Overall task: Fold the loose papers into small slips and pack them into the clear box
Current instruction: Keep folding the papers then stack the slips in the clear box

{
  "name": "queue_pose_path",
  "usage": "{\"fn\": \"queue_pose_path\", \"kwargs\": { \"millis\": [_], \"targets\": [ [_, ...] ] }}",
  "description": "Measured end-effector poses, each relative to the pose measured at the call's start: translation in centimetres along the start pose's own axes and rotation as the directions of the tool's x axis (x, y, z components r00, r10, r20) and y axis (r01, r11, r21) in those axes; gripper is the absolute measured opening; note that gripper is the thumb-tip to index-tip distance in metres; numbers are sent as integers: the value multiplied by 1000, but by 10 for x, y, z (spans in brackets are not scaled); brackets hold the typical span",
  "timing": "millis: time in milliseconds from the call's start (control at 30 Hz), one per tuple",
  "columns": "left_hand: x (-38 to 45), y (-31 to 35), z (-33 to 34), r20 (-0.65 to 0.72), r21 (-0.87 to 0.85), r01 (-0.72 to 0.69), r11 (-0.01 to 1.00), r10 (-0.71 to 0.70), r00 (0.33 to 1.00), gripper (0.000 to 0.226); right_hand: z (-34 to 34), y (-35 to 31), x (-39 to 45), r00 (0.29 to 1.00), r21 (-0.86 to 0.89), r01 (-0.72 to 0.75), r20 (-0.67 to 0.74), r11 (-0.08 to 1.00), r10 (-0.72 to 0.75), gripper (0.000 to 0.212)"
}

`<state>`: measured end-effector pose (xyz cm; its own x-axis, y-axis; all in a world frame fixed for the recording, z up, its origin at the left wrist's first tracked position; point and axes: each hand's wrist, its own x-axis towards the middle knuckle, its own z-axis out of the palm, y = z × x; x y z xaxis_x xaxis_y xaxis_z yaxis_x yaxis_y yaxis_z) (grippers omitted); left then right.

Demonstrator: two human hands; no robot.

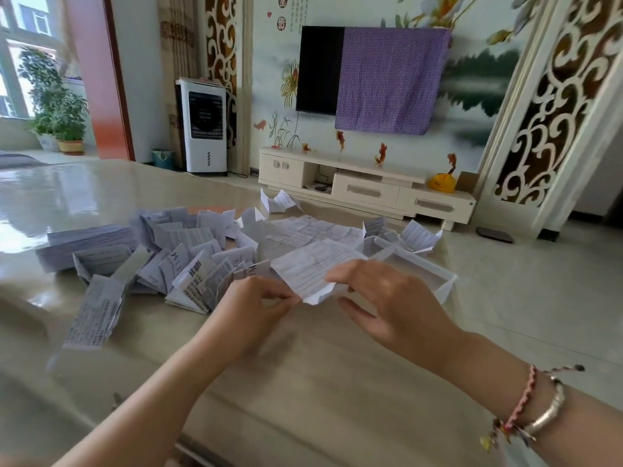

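A creased printed paper [312, 267] is held just above the table between both hands. My left hand [256, 306] pinches its near left corner. My right hand [387, 298] grips its right edge with thumb and forefinger, the other fingers spread. Behind my right hand sits the clear box [435, 267], partly hidden, with folded slips near its far end. A heap of folded slips [188, 257] lies left of my hands. Flat unfolded sheets [310, 230] lie beyond the held paper.
The glossy beige table [303, 365] runs to a right edge near the box. A neat stack of sheets [84, 242] lies at the far left, a lone folded slip [92, 313] nearer. Folded papers [279, 201] sit at the far edge. A TV stand [364, 187] stands beyond.
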<state>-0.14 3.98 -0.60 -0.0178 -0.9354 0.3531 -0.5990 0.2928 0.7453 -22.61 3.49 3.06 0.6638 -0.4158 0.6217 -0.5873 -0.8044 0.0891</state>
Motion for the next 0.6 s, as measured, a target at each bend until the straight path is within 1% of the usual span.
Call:
{"fn": "queue_pose_path", "kwargs": {
  "millis": [67, 133, 200, 233, 300, 367, 433, 467, 533, 600],
  "targets": [
    [1, -5, 0, 0, 16, -4, 1000, 4, 1000, 21, -1, 6, -3, 999, 41, -53, -8, 998, 53, 27],
    [0, -9, 2, 29, 45, -36, 998, 34, 999, 36, -2, 9, -2, 997, 60, -77, -22, 995, 78, 16],
    [-2, -11, 6, 81, 71, -88, 994, 82, 993, 57, -2, 6, 0, 997, 20, -73, -32, 997, 74, 7],
    [-3, -10, 8, 90, 90, -122, 988, 114, 989, 61, -1, 2, 2, 997, 0, -64, -34, 998, 64, 5],
    [-5, -6, 13, 77, 109, -184, 977, 176, 981, 54, 0, -7, 6, 999, -1, -41, -32, 999, 41, 6],
    [-6, -4, 16, 57, 119, -217, 969, 212, 976, 34, 1, -14, 8, 999, 28, -24, -38, 999, 25, 10],
    [-8, -3, 16, 56, 138, -228, 964, 222, 973, 15, -1, -15, 7, 997, 59, -50, -60, 997, 53, 21],
    [-9, -3, 15, 72, 122, -213, 970, 205, 976, 13, -4, -13, 5, 993, 67, -88, -67, 994, 93, 30],
    [-10, -5, 13, 134, 68, -138, 988, 128, 983, 18, -9, -5, -2, 976, 70, -194, -82, 978, 199, 45],
    [-9, -9, 7, 210, 25, -51, 998, 45, 977, 24, -12, 6, -11, 942, 83, -322, -74, 943, 328, 54]
  ]
}}
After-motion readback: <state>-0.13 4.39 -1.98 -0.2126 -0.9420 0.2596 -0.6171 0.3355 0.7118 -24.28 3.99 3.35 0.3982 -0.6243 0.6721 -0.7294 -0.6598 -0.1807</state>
